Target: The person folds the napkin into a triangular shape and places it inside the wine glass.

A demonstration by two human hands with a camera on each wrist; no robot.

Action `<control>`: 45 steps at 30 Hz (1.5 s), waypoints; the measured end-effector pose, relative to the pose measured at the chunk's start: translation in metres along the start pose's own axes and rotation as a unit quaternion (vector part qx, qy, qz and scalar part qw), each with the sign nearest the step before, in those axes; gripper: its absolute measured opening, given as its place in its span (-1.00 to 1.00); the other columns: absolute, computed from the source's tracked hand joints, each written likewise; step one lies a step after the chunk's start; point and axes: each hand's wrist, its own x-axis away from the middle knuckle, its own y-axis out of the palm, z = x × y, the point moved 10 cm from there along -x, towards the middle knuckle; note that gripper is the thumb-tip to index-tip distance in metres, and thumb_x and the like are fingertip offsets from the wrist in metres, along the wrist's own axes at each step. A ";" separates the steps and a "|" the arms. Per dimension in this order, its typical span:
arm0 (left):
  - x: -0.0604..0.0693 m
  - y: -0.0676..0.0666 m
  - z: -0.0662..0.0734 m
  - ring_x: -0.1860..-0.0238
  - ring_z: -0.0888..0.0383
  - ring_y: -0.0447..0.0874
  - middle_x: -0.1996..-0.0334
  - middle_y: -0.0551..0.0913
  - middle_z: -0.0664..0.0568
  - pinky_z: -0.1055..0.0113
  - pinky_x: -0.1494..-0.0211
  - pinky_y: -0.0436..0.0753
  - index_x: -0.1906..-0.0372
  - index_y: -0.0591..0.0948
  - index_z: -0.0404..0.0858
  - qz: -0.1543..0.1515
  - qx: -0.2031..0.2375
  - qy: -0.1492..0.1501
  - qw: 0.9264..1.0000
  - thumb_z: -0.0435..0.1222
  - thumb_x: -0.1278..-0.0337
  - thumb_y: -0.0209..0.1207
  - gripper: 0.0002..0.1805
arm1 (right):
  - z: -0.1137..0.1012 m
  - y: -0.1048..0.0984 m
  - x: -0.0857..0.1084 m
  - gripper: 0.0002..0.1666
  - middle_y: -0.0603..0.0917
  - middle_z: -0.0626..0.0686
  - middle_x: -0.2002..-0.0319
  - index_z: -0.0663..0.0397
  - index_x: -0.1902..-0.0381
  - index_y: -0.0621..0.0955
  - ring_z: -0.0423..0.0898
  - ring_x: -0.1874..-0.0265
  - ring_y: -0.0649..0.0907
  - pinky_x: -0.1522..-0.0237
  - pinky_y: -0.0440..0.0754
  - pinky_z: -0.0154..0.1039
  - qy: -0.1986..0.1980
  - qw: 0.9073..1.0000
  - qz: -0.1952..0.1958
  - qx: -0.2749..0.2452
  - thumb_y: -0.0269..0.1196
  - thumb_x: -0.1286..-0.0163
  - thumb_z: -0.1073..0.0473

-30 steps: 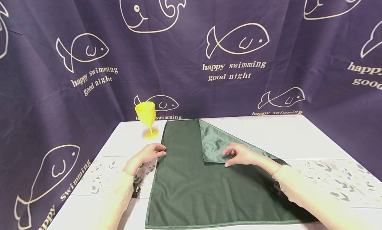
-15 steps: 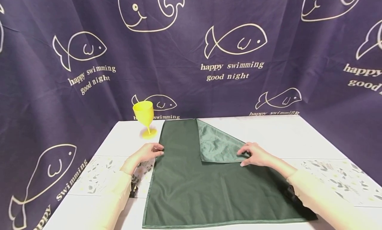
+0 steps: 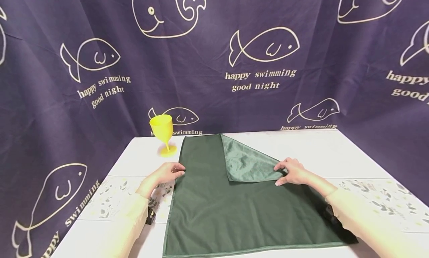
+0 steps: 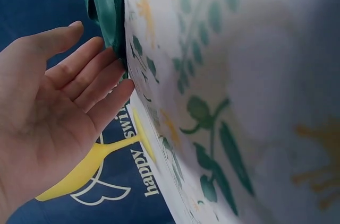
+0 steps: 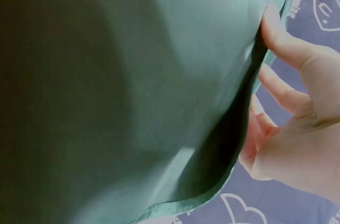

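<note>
A dark green cloth [image 3: 214,209] lies on the table, its far right corner folded inward so that a shiny lighter underside shows as a flap [image 3: 248,163]. At the cloth's left edge is my left hand [image 3: 167,171], its fingertips over the border; in the left wrist view the palm holds nothing and the fingers are slightly bent. My right hand [image 3: 295,172] rests at the flap's right end with fingers and thumb spread. In the right wrist view the thumb [image 5: 287,43] touches the near side of the cloth's edge, the other fingers partly hidden beyond it.
A yellow goblet [image 3: 162,129] stands at the back left, close to the cloth. The white table [image 3: 335,150] bears a leaf-patterned band. A dark purple curtain [image 3: 201,72] with fish drawings hangs behind and at both sides.
My right hand has slid to the right along the flap, from near its middle to its right end. The left hand and the goblet keep their places.
</note>
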 end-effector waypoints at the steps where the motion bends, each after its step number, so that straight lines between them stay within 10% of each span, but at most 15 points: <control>1: 0.001 0.000 0.001 0.15 -0.06 0.66 0.18 0.68 -0.17 0.16 0.07 0.63 0.13 0.63 -0.37 0.000 -0.001 0.000 1.000 -0.33 -0.23 0.13 -0.79 | 0.000 -0.001 -0.001 -0.38 0.51 0.14 0.24 0.10 0.17 0.63 0.13 0.23 0.45 0.26 0.39 0.00 -0.001 1.000 0.003 0.006 0.52 0.21 -0.06; 19: 0.004 0.003 0.009 0.18 0.04 0.65 0.21 0.69 -0.09 0.20 0.11 0.61 0.13 0.63 -0.34 -0.009 -0.002 -0.015 1.000 -0.29 -0.25 0.11 -0.79 | 0.028 -0.010 -0.020 -0.34 0.49 0.21 0.23 0.11 0.14 0.61 0.21 0.22 0.45 0.24 0.39 0.14 0.034 0.998 0.017 0.058 0.48 0.16 -0.15; 45: -0.009 0.004 -0.001 -0.01 -0.13 0.59 0.04 0.63 -0.26 0.05 -0.11 0.54 0.00 0.57 -0.44 0.005 -0.006 -0.010 1.000 -0.29 -0.23 0.13 -0.67 | 0.010 -0.001 0.012 -0.17 0.49 0.40 0.04 0.43 -0.02 0.55 0.40 0.01 0.46 0.02 0.46 0.21 0.014 1.000 -0.023 0.008 0.44 0.01 -0.13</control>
